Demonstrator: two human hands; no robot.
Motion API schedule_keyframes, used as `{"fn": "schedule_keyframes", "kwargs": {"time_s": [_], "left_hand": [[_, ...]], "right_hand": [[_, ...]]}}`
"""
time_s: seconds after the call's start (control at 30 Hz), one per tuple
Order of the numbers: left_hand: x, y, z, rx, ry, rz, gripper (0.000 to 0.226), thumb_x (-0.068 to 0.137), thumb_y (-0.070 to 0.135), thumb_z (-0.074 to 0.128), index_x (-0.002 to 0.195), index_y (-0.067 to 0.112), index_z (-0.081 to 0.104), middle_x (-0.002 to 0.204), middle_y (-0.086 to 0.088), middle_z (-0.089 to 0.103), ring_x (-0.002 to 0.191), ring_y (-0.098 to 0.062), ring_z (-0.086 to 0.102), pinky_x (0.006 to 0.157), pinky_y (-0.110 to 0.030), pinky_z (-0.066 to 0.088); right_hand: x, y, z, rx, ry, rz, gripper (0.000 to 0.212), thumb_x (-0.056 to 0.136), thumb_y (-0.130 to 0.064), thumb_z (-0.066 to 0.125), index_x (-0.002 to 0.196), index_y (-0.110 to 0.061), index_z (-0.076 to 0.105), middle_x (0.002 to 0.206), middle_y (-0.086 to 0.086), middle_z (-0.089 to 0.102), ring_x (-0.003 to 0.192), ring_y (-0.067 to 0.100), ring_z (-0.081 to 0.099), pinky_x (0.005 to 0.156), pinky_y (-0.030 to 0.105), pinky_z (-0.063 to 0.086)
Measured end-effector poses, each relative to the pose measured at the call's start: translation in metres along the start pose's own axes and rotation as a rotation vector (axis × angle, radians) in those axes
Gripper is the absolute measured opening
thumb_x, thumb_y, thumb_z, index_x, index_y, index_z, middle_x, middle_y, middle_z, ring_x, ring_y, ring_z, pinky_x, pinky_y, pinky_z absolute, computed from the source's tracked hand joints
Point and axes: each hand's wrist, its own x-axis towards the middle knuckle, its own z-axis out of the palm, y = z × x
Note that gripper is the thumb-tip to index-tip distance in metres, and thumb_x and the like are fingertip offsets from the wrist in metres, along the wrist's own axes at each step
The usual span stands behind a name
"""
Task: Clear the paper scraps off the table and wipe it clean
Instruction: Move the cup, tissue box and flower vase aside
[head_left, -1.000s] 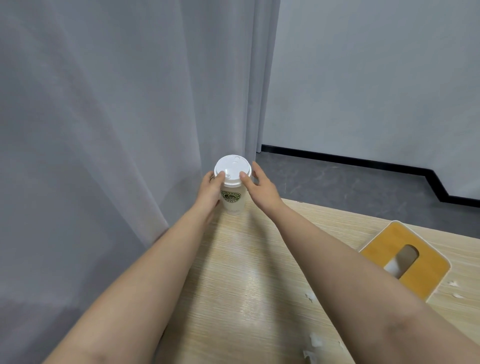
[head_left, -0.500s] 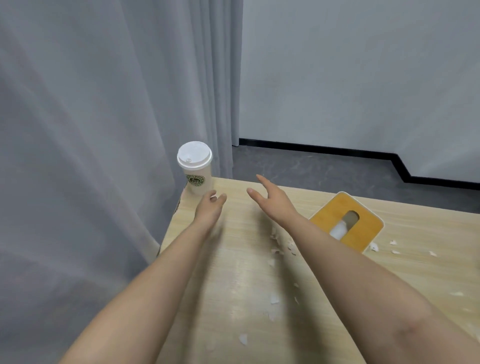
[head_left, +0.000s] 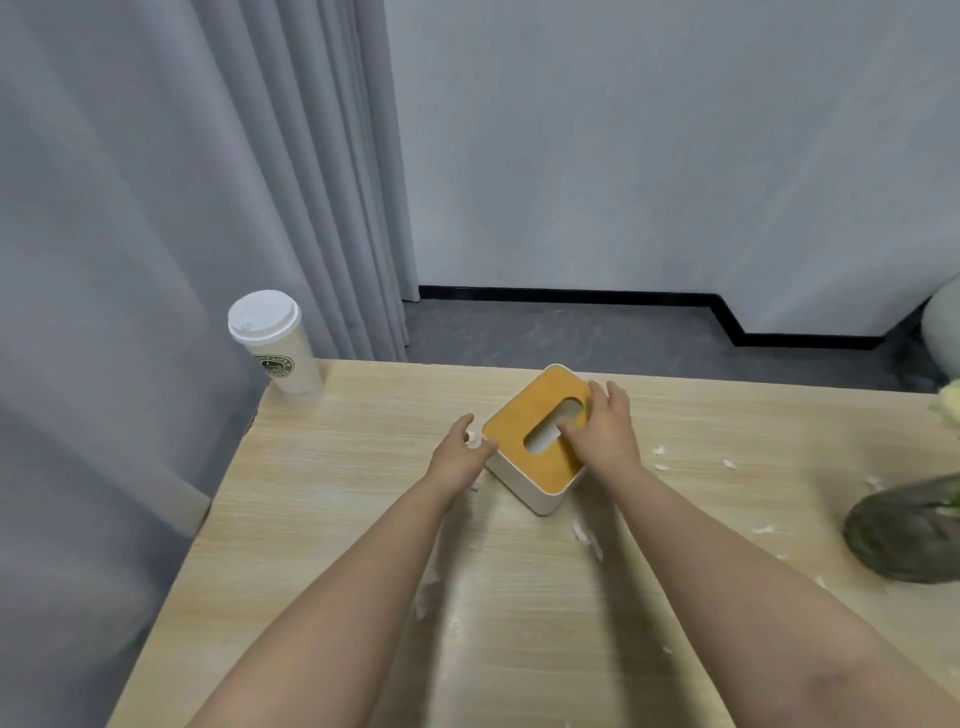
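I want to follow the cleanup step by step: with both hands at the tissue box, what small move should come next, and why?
Probably pull a tissue up through the slot: the right hand lies on the tissue box lid, the left hand steadies its corner, and paper scraps litter the table.

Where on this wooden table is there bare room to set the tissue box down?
Barest: the far-left stretch of the light wooden table, between the white lidded paper cup and the left hand. Crowded: white paper scraps around the white tissue box with its orange lid, and rightward toward the dark glass vase.
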Motion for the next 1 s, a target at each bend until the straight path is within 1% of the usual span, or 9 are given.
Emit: {"fn": "schedule_keyframes", "kwargs": {"time_s": [0.1,0.13,0.23,0.33,0.4,0.47,0.63,0.73,1.0], "left_hand": [[-0.001,-0.001,0.015,0.017,-0.015,-0.023,0.075,0.091,0.025,0.059,0.15,0.024,0.013,0.151,-0.008,0.028,0.132,-0.029,0.037,0.101,-0.04,0.042],[-0.001,-0.001,0.02,0.019,-0.017,-0.035,0.073,0.092,0.023,0.058,0.149,0.023,0.014,0.15,-0.008,0.03,0.129,-0.027,0.039,0.1,-0.038,0.041],[-0.001,0.001,0.029,0.012,0.0,-0.02,0.057,0.093,0.015,0.054,0.143,0.015,0.026,0.141,-0.012,0.041,0.107,-0.021,0.043,0.081,-0.032,0.041],[0.006,0.0,0.035,-0.012,0.026,-0.052,0.073,0.092,0.015,0.055,0.15,0.018,0.011,0.14,-0.007,0.038,0.122,-0.027,0.043,0.085,-0.032,0.042],[0.009,-0.003,0.04,-0.003,0.022,-0.042,0.074,0.089,0.013,0.058,0.148,0.019,0.014,0.142,-0.005,0.04,0.124,-0.03,0.045,0.097,-0.039,0.044],[0.013,-0.009,0.045,0.008,0.044,-0.045,0.072,0.084,0.009,0.06,0.144,0.017,0.02,0.138,-0.01,0.045,0.12,-0.033,0.049,0.099,-0.049,0.044],[0.006,0.003,0.048,0.037,0.109,0.044,0.071,0.084,0.004,0.061,0.144,0.014,0.024,0.133,-0.007,0.048,0.122,-0.027,0.046,0.1,-0.037,0.04],[0.006,0.01,0.038,0.019,0.158,0.075,0.073,0.086,0.005,0.06,0.146,0.015,0.021,0.134,-0.004,0.047,0.124,-0.025,0.044,0.096,-0.03,0.037],[0.009,0.003,-0.031,-0.063,0.294,0.052,0.072,0.085,0.01,0.061,0.146,0.02,0.024,0.136,-0.005,0.046,0.122,-0.027,0.045,0.101,-0.043,0.042]], "right_hand": [[-0.005,0.018,0.003,0.147,-0.048,0.171,0.089,0.086,-0.032,0.064,0.15,-0.015,0.004,0.157,0.01,0.0,0.145,0.026,0.004,0.114,0.044,0.021],[-0.006,0.022,0.006,0.198,-0.071,0.212,0.092,0.086,-0.033,0.065,0.15,-0.016,0.0,0.157,0.011,0.001,0.144,0.028,0.009,0.114,0.046,0.023],[-0.009,0.024,0.017,0.304,-0.135,0.254,0.101,0.084,-0.035,0.066,0.149,-0.018,-0.009,0.155,0.014,0.014,0.138,0.031,0.028,0.109,0.045,0.032],[-0.01,0.027,0.022,0.366,-0.164,0.253,0.109,0.083,-0.036,0.068,0.147,-0.02,-0.019,0.155,0.012,0.016,0.137,0.03,0.03,0.109,0.042,0.032],[-0.009,0.029,0.025,0.399,-0.162,0.268,0.109,0.083,-0.033,0.068,0.146,-0.021,-0.02,0.156,0.011,0.014,0.137,0.029,0.031,0.109,0.041,0.032],[-0.007,0.03,0.027,0.424,-0.167,0.278,0.109,0.084,-0.03,0.068,0.146,-0.022,-0.022,0.157,0.011,0.013,0.136,0.029,0.032,0.109,0.042,0.033],[-0.002,0.028,0.022,0.527,-0.162,0.321,0.109,0.084,-0.023,0.068,0.145,-0.03,-0.022,0.151,0.006,0.028,0.127,0.03,0.044,0.102,0.046,0.042],[0.007,0.013,0.014,0.511,-0.141,0.263,0.11,0.082,-0.026,0.07,0.145,-0.032,-0.02,0.146,0.006,0.038,0.124,0.03,0.047,0.1,0.047,0.044],[0.022,-0.064,0.036,0.437,-0.214,0.095,0.106,0.08,-0.024,0.071,0.148,-0.033,-0.011,0.142,0.01,0.042,0.121,0.034,0.048,0.096,0.051,0.046]]}}
